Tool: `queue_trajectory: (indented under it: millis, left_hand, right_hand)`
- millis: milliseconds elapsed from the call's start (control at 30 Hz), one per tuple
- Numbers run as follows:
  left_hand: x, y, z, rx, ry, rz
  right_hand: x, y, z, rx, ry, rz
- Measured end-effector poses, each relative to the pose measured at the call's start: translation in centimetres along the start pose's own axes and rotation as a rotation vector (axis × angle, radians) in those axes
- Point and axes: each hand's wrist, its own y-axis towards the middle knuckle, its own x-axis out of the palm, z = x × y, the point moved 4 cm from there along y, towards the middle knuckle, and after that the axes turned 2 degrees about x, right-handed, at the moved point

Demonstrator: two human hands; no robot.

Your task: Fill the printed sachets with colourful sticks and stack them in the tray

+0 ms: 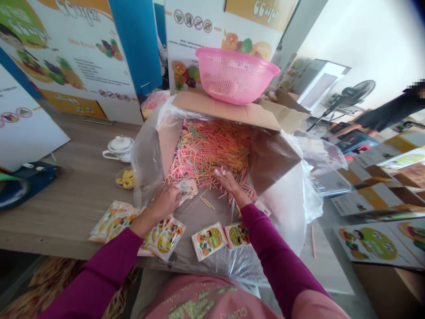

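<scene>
Thin pink, yellow and green sticks [212,146] fill a cardboard box lying on its side, its opening facing me. My left hand [168,199] grips a small printed sachet [188,189] just in front of the pile. At the pile's near edge, my right hand [227,179] has its fingers curled in among the sticks; whether any are pinched is hard to see. Between my hands a few loose sticks [207,203] rest on clear plastic. Printed sachets [166,237] lie overlapped below my left hand, and more sachets [209,241] lie near my right forearm.
A pink plastic basket [237,77] sits on the box's top flap. To the left are a white lidded cup [120,148], a small dish of yellow food [125,178] and a tape dispenser [29,181]. Large printed cartons [76,57] stand behind. Another person is at far right.
</scene>
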Motion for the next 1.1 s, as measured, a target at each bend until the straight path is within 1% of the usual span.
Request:
queue_trajectory:
  millis: [67,133,167,233,300,333,400,500,600,667,767,867,967,1033,1100]
  left_hand:
    - [-0.1,0.1,-0.3,-0.045,-0.043,0.049]
    - [-0.3,0.0,-0.2,-0.060,-0.052,0.098]
    - [-0.3,0.0,0.0,-0.058,-0.039,0.110]
    - [-0.1,0.0,0.3,-0.043,-0.002,0.083]
    - [0.1,0.0,0.5,-0.022,-0.001,0.022]
    - [0.2,0.0,0.5,-0.019,-0.022,-0.001]
    - [0.0,-0.1,0.4,-0.004,-0.105,-0.015]
    - [-0.8,-0.3,0.5,0.006,-0.293,0.076]
    - [-1.3,-0.6,1.6,-0.019,-0.516,0.205]
    - [-1.0,-0.5,2.7,-0.055,-0.680,0.232]
    - [-0.1,-0.2,4.2,-0.113,-0.899,0.210]
    - [0.4,-0.1,4.9,-0.143,-1.011,0.231]
    - [0.5,-0.3,4.8,-0.153,-1.054,0.290]
    - [0.5,-0.5,4.7,-0.136,-1.080,0.336]
    - [0.4,-0.7,4.7,-0.106,-1.091,0.397]
  right_hand:
    - [-0.3,1.1,-0.2,-0.011,0.085,0.079]
    - [-0.6,2.4,-0.2,0.002,0.178,0.176]
    - [-0.7,3.0,-0.1,0.023,0.248,0.211]
    - [-0.6,3.5,0.1,0.077,0.447,0.246]
    - [-0.1,3.4,0.0,0.124,0.652,0.215]
    - [0.2,3.1,-0.2,0.142,0.713,0.180]
    - [0.8,2.4,-0.8,0.178,0.764,0.110]
    - [1.8,1.3,-2.4,0.198,0.729,0.013]
    - [2.9,0.2,-4.4,0.133,0.694,-0.026]
    - [3.8,-0.5,-5.7,0.074,0.699,-0.017]
    - [5.1,-1.6,-6.9,0.009,0.702,-0.029]
    - [6.0,-2.5,-7.1,-0.030,0.633,-0.108]
    - [6.0,-3.1,-6.5,-0.062,0.433,-0.175]
    - [5.8,-3.3,-5.9,-0.059,0.306,-0.222]
    - [5.6,-3.3,-5.3,-0.026,0.254,-0.271]
